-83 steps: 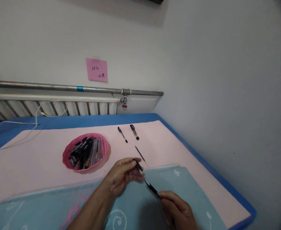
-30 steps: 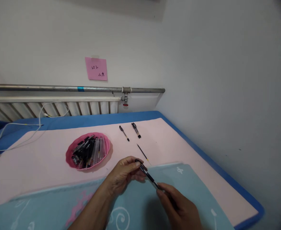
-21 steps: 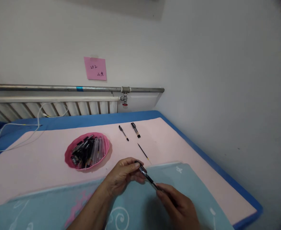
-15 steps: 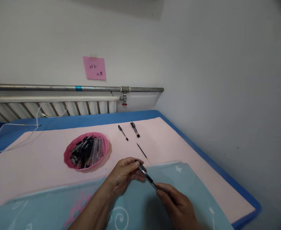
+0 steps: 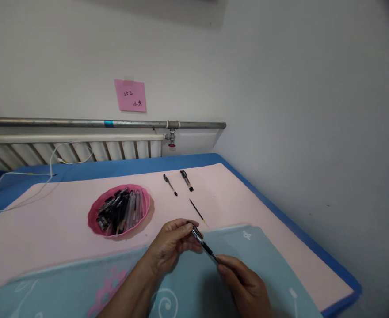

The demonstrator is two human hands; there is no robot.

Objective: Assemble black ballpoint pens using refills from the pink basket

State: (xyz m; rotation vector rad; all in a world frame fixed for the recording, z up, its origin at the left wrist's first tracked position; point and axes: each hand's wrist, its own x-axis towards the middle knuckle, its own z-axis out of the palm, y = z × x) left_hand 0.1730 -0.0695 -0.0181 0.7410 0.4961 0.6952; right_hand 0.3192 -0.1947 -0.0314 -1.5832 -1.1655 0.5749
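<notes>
Right hand nearer; perhaps two pens.

I see left hand and right hand pinching opposite ends of one pen over blue mat | refill just beyond, on pink mat | bowl of pens to the left

A slim black pen with a clear, silvery stretch near its far end is slanting from upper left down to lower right. It is being pinched at its ends by the left hand and right hand, just above a pale blue cloth.
</notes>
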